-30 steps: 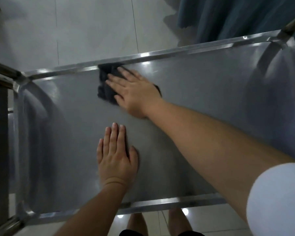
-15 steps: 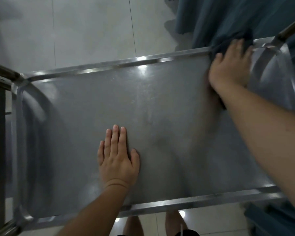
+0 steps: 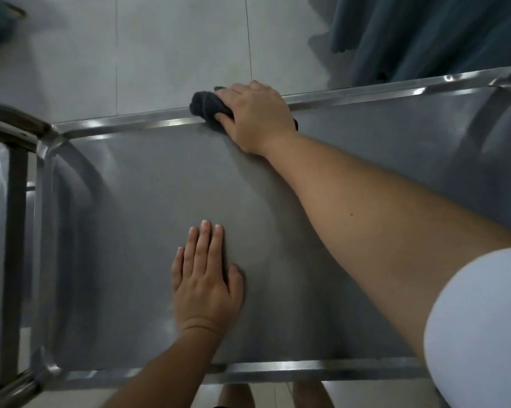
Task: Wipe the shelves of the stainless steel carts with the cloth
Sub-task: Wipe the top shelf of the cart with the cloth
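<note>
The cloth (image 3: 207,106) is lying bunched on the far rail (image 3: 366,97) of the cart's top shelf (image 3: 165,201), a little left of the rail's middle, with its dark bulk poking out to the left of your right hand (image 3: 255,116). You are gripping it with that hand: the fingers are curling over the rail's outer edge and down around the wad, the thumb is tucking in under it on the shelf side, and the heel of the hand is resting just inside the rail.

What the coming stroke depends on is the rail's long axis, which is running left to right across the far side of the shelf, rising slightly toward the right corner. The cloth is sitting on that line already, so the wiping direction is sideways along it, not toward you. To the left, the rail is running on to the rounded corner post (image 3: 46,142); to the right, a longer stretch is reaching out to the other corner.

Your left hand (image 3: 207,278) is lying flat on the shelf near the front rail (image 3: 307,368), fingers straight and close together, holding nothing, seemingly steadying the cart. It is well apart from the cloth, so the right hand is plainly the one to carry the wipe. Beyond the cart, a tiled floor (image 3: 174,54) and a dark blue curtain (image 3: 425,33) are showing.
</note>
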A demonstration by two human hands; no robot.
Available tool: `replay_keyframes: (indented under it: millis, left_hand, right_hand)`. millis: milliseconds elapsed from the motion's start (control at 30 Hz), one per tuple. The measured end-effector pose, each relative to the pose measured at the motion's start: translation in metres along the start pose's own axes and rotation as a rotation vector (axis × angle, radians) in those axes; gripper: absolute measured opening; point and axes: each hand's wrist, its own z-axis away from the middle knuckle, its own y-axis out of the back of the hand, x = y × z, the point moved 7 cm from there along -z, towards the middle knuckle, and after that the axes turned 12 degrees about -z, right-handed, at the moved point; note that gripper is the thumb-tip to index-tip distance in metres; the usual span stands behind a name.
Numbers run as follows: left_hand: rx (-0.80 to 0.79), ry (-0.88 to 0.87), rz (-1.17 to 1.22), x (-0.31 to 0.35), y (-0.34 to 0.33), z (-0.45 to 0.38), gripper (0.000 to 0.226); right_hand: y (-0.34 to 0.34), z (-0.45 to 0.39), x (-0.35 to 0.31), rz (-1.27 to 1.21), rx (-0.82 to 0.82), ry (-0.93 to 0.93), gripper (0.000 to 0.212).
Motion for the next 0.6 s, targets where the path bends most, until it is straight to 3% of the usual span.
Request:
replay_keyframes:
  millis: [200, 433, 600]
  left_hand:
    - [0.016, -0.003, -0.016, -0.002, -0.002, 0.0, 0.075]
    - [-0.003, 0.011, -0.005, -0.001, -0.003, -0.002, 0.077]
    - [-0.037, 0.011, -0.002, -0.001, -0.003, -0.001, 0.078]
  right_hand:
    - [0.053, 0.052, 0.102, 0.044, 0.133, -0.034, 0.054]
    - [0.127, 0.141, 0.254, 0.065, 0.282, -0.366, 0.061]
    - [0.142, 0.181, 0.294, 0.12, 0.298, -0.498, 0.063]
